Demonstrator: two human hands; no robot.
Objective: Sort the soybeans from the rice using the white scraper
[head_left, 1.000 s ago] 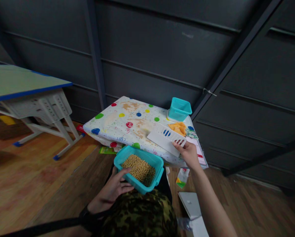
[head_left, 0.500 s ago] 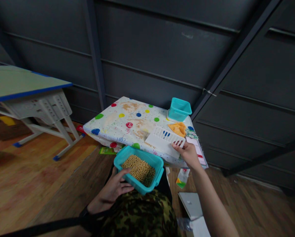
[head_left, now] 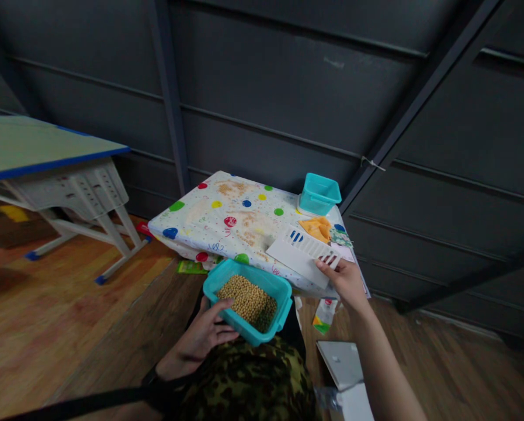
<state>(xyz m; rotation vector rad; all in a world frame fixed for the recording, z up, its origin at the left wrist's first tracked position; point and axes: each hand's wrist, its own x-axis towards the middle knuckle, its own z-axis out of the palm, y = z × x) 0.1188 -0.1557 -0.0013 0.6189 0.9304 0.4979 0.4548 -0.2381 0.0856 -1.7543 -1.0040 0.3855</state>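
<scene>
My left hand [head_left: 207,333] grips the near left side of a teal plastic container [head_left: 270,282] at my lap, the thumb over its rim. Inside lies a heap of round yellow soybeans [head_left: 244,297], with a darker patch at the right. My right hand [head_left: 343,280] is closed on the right end of a flat white plate [head_left: 294,259] with a row of slots along its far edge. This plate is held over the front right of the table. Scattered grains [head_left: 246,225] and pale powder lie on the balloon-print tablecloth [head_left: 195,216].
A second teal container [head_left: 318,202] stands at the table's back right corner, near an orange cloth [head_left: 316,227]. A phone-like panel [head_left: 344,252] lies partly behind my right hand. On the floor are a grey laptop-like slab [head_left: 340,359] and a packet [head_left: 325,314]. A desk [head_left: 82,169] stands left.
My right hand has shifted slightly right and towards me with the slotted white plate. The left hand and the container of soybeans have hardly moved.
</scene>
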